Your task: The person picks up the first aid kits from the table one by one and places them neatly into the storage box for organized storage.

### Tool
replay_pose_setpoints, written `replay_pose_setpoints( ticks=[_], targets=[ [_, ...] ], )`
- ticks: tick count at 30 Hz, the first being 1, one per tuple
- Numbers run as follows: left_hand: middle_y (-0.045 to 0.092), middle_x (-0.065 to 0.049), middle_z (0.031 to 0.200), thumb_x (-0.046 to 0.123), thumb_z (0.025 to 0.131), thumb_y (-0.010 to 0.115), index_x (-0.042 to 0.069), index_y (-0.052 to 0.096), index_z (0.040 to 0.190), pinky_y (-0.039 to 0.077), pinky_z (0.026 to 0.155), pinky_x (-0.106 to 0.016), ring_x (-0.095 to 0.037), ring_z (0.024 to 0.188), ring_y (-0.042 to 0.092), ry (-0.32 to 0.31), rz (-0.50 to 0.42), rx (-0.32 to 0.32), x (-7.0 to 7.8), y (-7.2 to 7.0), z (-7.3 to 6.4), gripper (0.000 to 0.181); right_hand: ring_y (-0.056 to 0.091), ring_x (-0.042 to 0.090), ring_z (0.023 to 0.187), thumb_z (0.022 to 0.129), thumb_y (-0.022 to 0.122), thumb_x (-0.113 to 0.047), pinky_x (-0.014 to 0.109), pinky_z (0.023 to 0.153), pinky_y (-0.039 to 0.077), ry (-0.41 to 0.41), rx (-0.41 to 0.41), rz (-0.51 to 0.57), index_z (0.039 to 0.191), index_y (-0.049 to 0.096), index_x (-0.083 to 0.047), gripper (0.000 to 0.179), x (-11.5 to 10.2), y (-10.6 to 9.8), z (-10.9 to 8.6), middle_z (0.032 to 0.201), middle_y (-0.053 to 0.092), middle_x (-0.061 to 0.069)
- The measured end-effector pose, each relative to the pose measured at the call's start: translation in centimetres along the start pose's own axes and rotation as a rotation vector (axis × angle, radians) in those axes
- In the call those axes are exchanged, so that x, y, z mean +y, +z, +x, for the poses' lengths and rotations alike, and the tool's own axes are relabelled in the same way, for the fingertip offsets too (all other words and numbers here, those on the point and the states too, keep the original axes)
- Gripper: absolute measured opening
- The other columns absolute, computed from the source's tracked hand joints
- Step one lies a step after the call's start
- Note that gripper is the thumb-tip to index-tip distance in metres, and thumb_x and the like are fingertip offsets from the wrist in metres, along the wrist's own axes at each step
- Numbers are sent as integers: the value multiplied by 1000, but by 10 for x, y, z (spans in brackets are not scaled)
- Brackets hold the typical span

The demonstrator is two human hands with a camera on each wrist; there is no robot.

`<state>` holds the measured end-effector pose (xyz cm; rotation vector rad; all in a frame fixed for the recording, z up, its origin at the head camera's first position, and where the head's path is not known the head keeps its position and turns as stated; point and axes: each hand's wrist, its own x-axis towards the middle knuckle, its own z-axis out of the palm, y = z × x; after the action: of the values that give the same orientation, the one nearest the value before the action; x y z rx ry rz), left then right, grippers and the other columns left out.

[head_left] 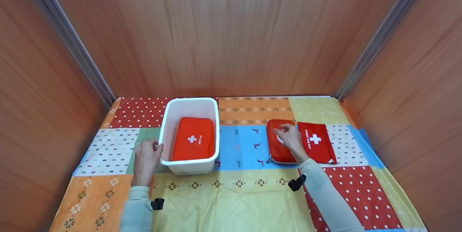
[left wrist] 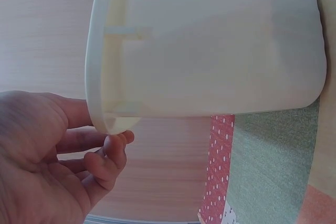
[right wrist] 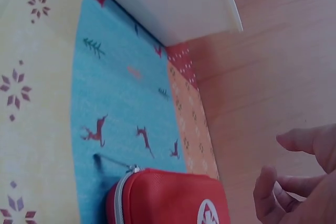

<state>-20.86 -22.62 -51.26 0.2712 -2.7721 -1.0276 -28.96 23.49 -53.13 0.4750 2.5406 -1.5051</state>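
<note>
Patchwork-covered desk [head_left: 231, 203] | white bin [head_left: 191, 168], red pouch [head_left: 196, 147] inside; left hand [head_left: 147, 158] pinching rim [left wrist: 93, 61], hard tug could tip it | right hand [head_left: 291, 141] half-open, empty, seemingly above red case [head_left: 277, 152]; shallow grip might slip

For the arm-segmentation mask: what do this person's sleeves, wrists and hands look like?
Left sleeve and right sleeve: plain, long, pale blue-green. Small black units at both wrists: left unit, right unit. Left hand and right hand: bare, no gloves visible. No cables show.
</note>
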Motion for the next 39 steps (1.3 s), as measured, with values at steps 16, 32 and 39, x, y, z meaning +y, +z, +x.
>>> replay_pose_setpoints(
  ticks=[16, 32, 39],
  targets=[
    [60, -13, 76, 16, 95, 61, -5, 65, 106, 41, 53, -28, -22, 65, 57, -16, 20, -3, 1, 0, 0, 24, 44, 31, 116, 94, 64, -27, 39, 97, 44, 57, 58, -8, 145, 38, 2, 64, 56, -31, 9, 138, 46, 21],
    [60, -14, 77, 15, 95, 62, -6, 66, 105, 40, 54, -29, -23, 66, 56, -8, 11, -2, -1, 1, 0, 23, 53, 20, 69, 88, 69, -40, 27, 57, 44, 160, 35, -65, 125, 49, 2, 59, 92, -32, 11, 100, 54, 13],
    [60, -15, 79, 13, 94, 62, -7, 66, 103, 41, 56, -29, -24, 69, 56, 8, 5, 18, -2, 2, 0, 22, 56, 24, 78, 87, 68, -50, 29, 64, 49, 213, 4, -67, 124, 46, 2, 67, 102, -29, 7, 104, 57, 13]
  ],
)
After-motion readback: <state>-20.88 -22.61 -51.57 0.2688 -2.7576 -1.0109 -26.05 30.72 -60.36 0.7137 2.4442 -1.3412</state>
